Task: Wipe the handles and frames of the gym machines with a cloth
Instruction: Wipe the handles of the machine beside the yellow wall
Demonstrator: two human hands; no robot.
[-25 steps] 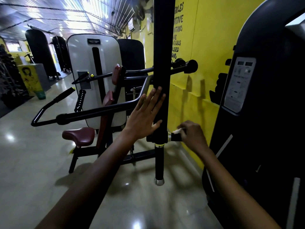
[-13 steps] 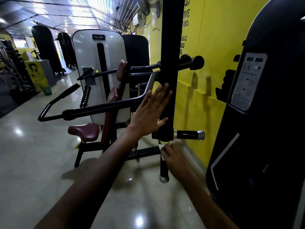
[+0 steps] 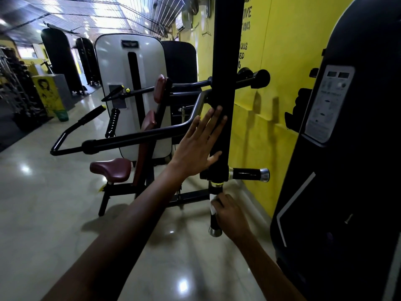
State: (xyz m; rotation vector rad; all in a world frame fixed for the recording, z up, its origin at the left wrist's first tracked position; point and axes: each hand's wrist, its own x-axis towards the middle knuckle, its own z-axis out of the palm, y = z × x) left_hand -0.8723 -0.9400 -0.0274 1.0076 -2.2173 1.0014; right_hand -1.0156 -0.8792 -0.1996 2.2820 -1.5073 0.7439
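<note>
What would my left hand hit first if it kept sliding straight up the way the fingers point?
Probably nothing soon: the left hand lies flat on the black upright post, which continues past the frame's top. The crossbar appears behind it, though depth is unclear.

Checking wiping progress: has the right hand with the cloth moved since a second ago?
Yes. The right hand, holding the white cloth, left the horizontal side handle and dropped to the vertical lower handle beneath the black upright.

gym, by its weight machines (image 3: 130,94)
</note>
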